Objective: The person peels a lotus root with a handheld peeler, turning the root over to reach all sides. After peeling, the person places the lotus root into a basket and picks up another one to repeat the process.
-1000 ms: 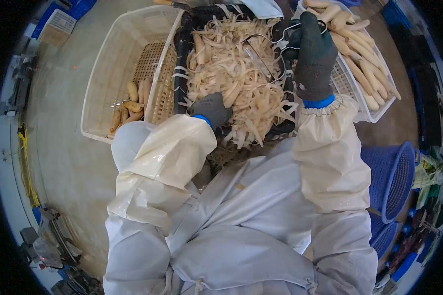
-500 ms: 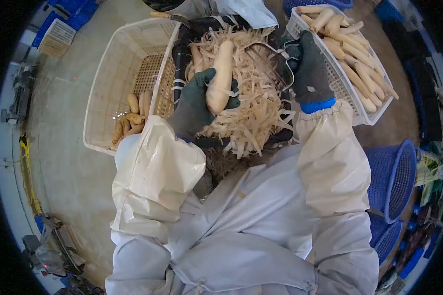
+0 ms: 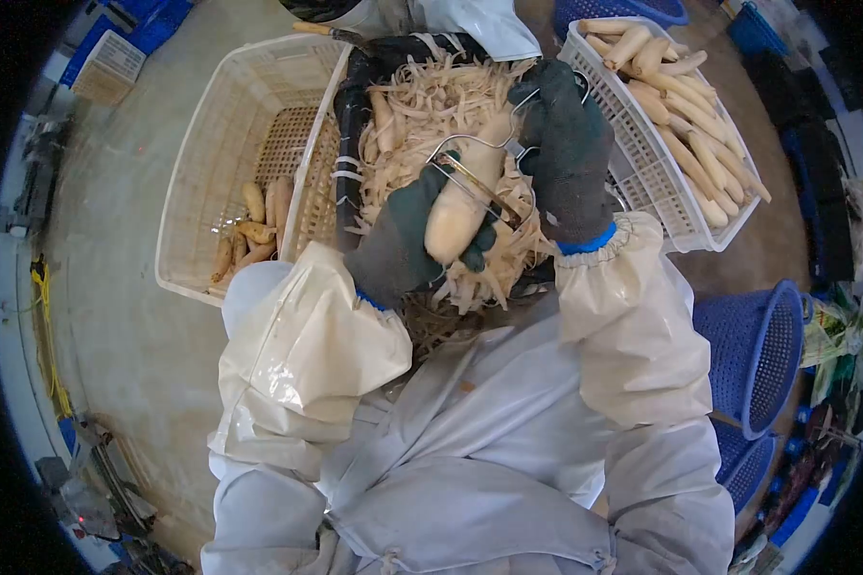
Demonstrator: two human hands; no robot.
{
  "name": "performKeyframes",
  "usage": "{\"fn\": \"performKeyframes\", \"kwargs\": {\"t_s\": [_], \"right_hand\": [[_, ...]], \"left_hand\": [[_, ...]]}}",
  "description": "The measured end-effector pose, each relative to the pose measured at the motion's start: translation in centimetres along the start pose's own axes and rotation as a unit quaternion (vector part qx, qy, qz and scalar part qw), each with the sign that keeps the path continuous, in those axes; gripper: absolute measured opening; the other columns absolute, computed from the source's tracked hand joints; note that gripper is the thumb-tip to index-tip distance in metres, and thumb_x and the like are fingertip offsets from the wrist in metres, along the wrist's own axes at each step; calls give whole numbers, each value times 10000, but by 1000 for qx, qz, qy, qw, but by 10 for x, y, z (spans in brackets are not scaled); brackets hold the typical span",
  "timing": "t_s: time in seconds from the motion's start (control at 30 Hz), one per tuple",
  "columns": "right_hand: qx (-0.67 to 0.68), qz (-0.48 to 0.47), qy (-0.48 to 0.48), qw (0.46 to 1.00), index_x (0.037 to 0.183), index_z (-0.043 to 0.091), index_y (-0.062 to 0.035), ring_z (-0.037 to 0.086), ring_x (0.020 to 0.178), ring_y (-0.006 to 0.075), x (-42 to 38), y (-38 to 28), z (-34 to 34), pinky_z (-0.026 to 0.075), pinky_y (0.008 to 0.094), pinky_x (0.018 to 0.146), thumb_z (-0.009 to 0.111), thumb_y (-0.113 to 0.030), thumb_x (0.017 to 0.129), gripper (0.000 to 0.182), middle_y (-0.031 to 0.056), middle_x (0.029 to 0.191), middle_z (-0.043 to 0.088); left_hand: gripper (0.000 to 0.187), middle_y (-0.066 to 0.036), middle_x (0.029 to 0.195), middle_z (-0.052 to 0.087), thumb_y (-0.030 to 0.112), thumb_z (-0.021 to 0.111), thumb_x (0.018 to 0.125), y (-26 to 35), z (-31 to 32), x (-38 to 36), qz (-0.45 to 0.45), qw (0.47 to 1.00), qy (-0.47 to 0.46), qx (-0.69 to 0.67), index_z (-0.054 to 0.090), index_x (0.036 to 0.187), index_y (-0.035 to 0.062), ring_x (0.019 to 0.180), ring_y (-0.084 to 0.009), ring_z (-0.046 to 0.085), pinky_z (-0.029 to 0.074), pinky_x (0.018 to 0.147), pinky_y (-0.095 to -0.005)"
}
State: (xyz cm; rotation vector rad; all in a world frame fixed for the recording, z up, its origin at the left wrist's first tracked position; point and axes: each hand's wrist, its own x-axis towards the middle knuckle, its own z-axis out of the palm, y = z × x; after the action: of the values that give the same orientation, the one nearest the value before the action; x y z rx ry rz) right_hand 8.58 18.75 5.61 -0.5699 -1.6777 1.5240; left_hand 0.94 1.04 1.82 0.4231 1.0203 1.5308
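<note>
In the head view, my left hand [image 3: 398, 230] is wrapped around a thick, pale root vegetable [image 3: 455, 218] that slants over the middle container. My right hand [image 3: 571, 158], in the same dark green-grey kind of glove, grips a wire-framed peeler [image 3: 472, 178]. The peeler's blade lies across the root's upper side, seemingly touching it. Below both hands is a heap of pale peelings [image 3: 422, 91] in a black-rimmed container [image 3: 348, 158]. Another root [image 3: 384, 123] lies on the peelings at the left.
To the left stands a cream crate [image 3: 187, 206] with several brownish roots [image 3: 256, 225]. A white basket [image 3: 633, 163] at the right is heaped with pale roots [image 3: 690, 96]. Blue-purple mesh baskets [image 3: 753, 355] stand lower right. A knife-like tool with a wooden handle [image 3: 312, 28] lies at the top.
My right hand has brought the peeler left and down onto the root. My left hand has moved slightly down and right, tilting the root.
</note>
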Motion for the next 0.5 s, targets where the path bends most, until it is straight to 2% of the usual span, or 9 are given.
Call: {"fn": "performKeyframes", "kwargs": {"t_s": [0.03, 0.07, 0.13, 0.17, 0.2, 0.27, 0.3, 0.4, 0.5], "right_hand": [[-170, -165, 30, 971, 930, 625, -63, 527, 539, 110, 9, 15, -5, 405, 277, 482, 573, -277, 919, 220, 34, 643, 541], [-332, -321, 58, 885, 942, 622, -48, 539, 546, 113, 20, 28, -13, 413, 284, 482, 565, -252, 920, 213, 45, 647, 548], [-354, -355, 123, 857, 974, 617, -42, 557, 564, 120, 54, 53, -40, 424, 287, 490, 571, -234, 918, 205, 48, 660, 565], [-370, -387, 185, 824, 1005, 612, -35, 574, 582, 128, 63, 59, -55, 435, 291, 499, 577, -216, 917, 204, 52, 672, 582], [-369, -388, 185, 824, 1005, 612, -35, 574, 582, 128, 67, 52, -68, 435, 291, 499, 577, -216, 917, 204, 52, 672, 582], [-325, -172, 221, 903, 1078, 593, -30, 580, 620, 140, 76, 36, -86, 455, 277, 534, 594, -204, 918, 237, 50, 730, 603], [-326, -174, 218, 903, 1078, 593, -30, 580, 620, 140, 73, 36, -84, 455, 277, 534, 594, -204, 918, 237, 50, 730, 603], [-399, -399, 96, 820, 1151, 586, -53, 566, 670, 98, 49, 22, -67, 469, 227, 568, 518, -289, 973, 303, 26, 831, 606], [-279, -327, 56, 901, 1175, 584, -67, 573, 670, 103, 20, 2, -32, 476, 226, 580, 531, -220, 963, 266, 27, 814, 608]], "left_hand": [[286, -110, 852, 646, 181, 571, 950, -3, 5, -5, 7, 1000, -2, 23, 497, 1187, 39, 683, -199, 649, 538, 569, -327], [286, -110, 852, 646, 181, 571, 950, -1, 12, -7, 8, 1000, -4, 22, 497, 1187, 39, 683, -199, 649, 538, 569, -327], [304, -123, 900, 644, 271, 508, 982, 6, 25, -12, -42, 989, 28, -140, 516, 1183, 44, 687, -221, 652, 549, 573, -347], [416, -136, 935, 644, 398, 439, 992, 0, 13, -9, -76, 980, -29, -182, 513, 1207, 49, 701, -241, 655, 565, 597, -363], [416, -136, 935, 644, 398, 439, 992, 0, 10, -5, -75, 980, -29, -181, 513, 1207, 49, 701, -241, 655, 565, 597, -363], [497, -140, 941, 643, 478, 389, 987, 5, 8, 1, -49, 991, -30, -120, 516, 1214, 54, 724, -255, 656, 573, 634, -380], [497, -140, 941, 643, 478, 389, 987, 8, 11, 2, -47, 991, -30, -122, 516, 1214, 54, 724, -255, 656, 573, 634, -380], [523, -171, 1002, 636, 476, 412, 976, 12, 19, 3, -44, 959, 11, -279, 509, 1258, 46, 778, -304, 655, 569, 643, -402], [475, -172, 1028, 635, 424, 457, 970, 9, 15, 1, -12, 977, 64, -201, 507, 1248, 42, 813, -298, 659, 572, 665, -398]]}}
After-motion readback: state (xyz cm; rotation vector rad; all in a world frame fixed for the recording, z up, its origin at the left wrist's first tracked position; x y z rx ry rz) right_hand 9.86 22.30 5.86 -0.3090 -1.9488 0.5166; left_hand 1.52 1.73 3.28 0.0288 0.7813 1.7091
